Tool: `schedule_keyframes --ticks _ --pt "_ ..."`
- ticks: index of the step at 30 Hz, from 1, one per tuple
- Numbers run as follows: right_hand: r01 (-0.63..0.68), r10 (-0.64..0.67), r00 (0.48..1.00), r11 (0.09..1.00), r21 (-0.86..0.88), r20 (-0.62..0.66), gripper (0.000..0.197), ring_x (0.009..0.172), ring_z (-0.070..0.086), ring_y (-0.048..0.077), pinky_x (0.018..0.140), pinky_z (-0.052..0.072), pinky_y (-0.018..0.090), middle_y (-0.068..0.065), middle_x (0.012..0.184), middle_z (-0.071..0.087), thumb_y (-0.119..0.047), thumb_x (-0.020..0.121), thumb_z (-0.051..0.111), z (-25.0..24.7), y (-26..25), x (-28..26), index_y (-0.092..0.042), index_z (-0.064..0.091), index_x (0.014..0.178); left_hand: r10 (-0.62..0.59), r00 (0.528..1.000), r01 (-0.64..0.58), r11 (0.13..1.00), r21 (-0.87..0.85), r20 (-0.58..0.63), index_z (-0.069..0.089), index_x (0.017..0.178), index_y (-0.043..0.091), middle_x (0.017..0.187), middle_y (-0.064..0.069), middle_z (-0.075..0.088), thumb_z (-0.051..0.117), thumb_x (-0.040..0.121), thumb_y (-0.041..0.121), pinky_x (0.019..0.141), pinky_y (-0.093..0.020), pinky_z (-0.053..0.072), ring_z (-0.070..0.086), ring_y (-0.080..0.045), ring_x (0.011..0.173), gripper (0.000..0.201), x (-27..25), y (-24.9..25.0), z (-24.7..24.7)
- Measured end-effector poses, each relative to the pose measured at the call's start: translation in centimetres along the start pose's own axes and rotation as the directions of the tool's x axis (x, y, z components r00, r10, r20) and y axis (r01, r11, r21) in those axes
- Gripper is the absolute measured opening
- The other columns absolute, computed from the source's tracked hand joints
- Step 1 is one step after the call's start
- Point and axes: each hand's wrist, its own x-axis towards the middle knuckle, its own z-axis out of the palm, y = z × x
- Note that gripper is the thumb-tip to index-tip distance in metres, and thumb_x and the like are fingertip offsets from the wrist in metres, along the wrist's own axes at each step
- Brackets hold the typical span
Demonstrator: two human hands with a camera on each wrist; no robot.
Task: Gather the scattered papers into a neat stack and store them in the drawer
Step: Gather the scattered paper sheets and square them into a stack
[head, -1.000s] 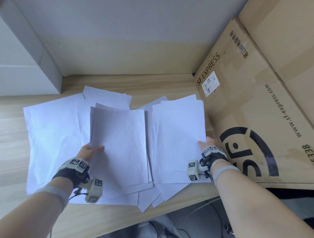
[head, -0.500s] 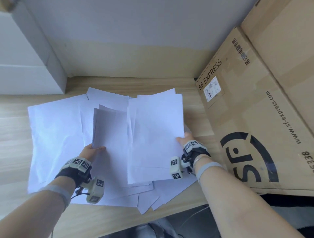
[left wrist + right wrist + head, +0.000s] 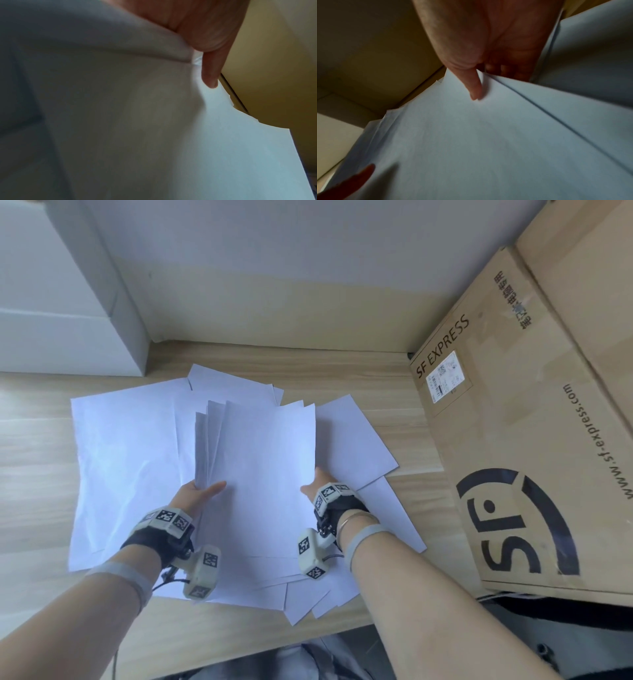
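Pinching paper stack (image 3: 263, 474) between left hand (image 3: 198, 494) and right hand (image 3: 318, 484), above loose sheets (image 3: 120, 457).

Both forearms are bare, each ringed by a pale grey band (image 3: 118, 571) a little above the wrist, and here on the left hand (image 3: 191, 496) there's a black wrist strap topped with a beige plate of black-and-white square markers. A beige camera block (image 3: 202, 571) with more markers hangs off it, thin black cables trailing; the right hand (image 3: 317, 486) wears the same kit, plus a slim bangle (image 3: 352, 517)
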Motion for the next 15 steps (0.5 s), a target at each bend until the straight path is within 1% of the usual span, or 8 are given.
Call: schedule_keyframes --ticks 2,4,6,8,9,11,13,15 --pt "0.013 -0.012 0.999 1.0 -0.014 0.045 0.054 0.129 0.047 0.03 0.104 0.037 0.036 0.009 0.143 0.045 -0.031 0.093 0.048 -0.2 -0.1 0.1 -0.011 0.032 0.14 0.0 1.0 0.001 0.999 -0.052 0.016 0.057 0.103 0.004 0.091 -0.017 0.063 0.066 0.084 0.02 0.082 -0.037 0.045 0.059 -0.031 0.085 0.026 -0.1 -0.1 0.0" --pt "0.033 -0.033 0.998 0.999 -0.005 0.055 0.058 0.131 0.045 0.028 0.107 0.035 0.037 0.008 0.146 0.043 -0.042 0.093 0.044 -1.0 0.1 0.4 -0.011 0.034 0.142 -0.019 0.999 0.022 0.994 -0.107 0.028 0.058 0.091 0.007 0.076 -0.014 0.06 0.066 0.084 0.017 0.077 -0.037 0.045 0.057 -0.027 0.072 0.014 -0.1 -0.4 -0.2" --pt "0.051 -0.051 0.998 0.999 -0.002 -0.038 0.048 0.12 0.053 0.028 0.1 0.042 0.036 0.01 0.134 0.055 -0.042 0.093 0.043 -2.7 0.7 1.0 -0.01 0.051 0.129 -0.02 0.999 0.023 0.991 -0.134 0.03 0.056 0.09 0.006 0.071 -0.013 0.057 0.065 0.085 0.015 0.075 -0.038 0.044 0.055 -0.026 0.068 0.014 0.1 -0.6 -0.6" --pt "-0.003 0.004 0.981 1.0 0.007 -0.193 0.036 0.114 0.057 0.029 0.097 0.046 0.035 0.012 0.126 0.058 -0.031 0.093 0.048 -4.8 1.8 2.0 -0.01 0.057 0.12 -0.009 1.0 0.011 0.991 -0.136 0.018 0.055 0.091 0.005 0.069 -0.012 0.056 0.064 0.085 0.014 0.072 -0.036 0.044 0.054 -0.025 0.065 0.013 0.2 -0.5 -1.0" --pt "-0.045 0.051 0.966 0.999 0.027 -0.255 0.033 0.116 0.055 0.03 0.098 0.046 0.036 0.012 0.129 0.055 -0.027 0.092 0.05 -5.9 2.5 2.5 -0.012 0.055 0.121 -0.006 1.0 0.007 0.989 -0.147 0.011 0.055 0.089 0.005 0.069 -0.012 0.055 0.063 0.086 0.013 0.07 -0.035 0.044 0.053 -0.024 0.064 0.012 0.3 -0.5 -1.2" --pt "-0.12 0.14 0.938 0.989 0.08 -0.317 0.041 0.125 0.047 0.032 0.103 0.04 0.038 0.013 0.137 0.044 -0.024 0.09 0.053 -7.4 4.1 3.3 -0.015 0.047 0.129 0.002 1.0 -0.002 0.986 -0.164 -0.001 0.055 0.083 0.007 0.068 -0.011 0.054 0.061 0.087 0.011 0.063 -0.03 0.044 0.052 -0.023 0.062 0.009 0.3 -0.4 -1.3" --pt "-0.163 0.19 0.93 0.981 0.109 -0.314 0.058 0.132 0.04 0.032 0.108 0.035 0.042 0.011 0.144 0.036 -0.029 0.088 0.056 -8.3 5.1 3.9 -0.016 0.035 0.14 0.003 1.0 -0.005 0.984 -0.177 -0.011 0.054 0.077 0.01 0.068 -0.011 0.054 0.06 0.088 0.011 0.059 -0.028 0.043 0.051 -0.023 0.061 0.012 0.2 -0.4 -1.3" --pt "-0.2 0.229 0.928 0.972 0.125 -0.293 0.075 0.138 0.034 0.03 0.112 0.031 0.046 0.008 0.151 0.031 -0.035 0.084 0.06 -8.9 5.7 4.5 -0.017 0.023 0.146 -0.002 1.0 0.0 0.984 -0.176 -0.013 0.055 0.078 0.01 0.069 -0.011 0.055 0.061 0.088 0.012 0.062 -0.03 0.044 0.052 -0.023 0.062 0.011 0.5 -0.4 -1.3"
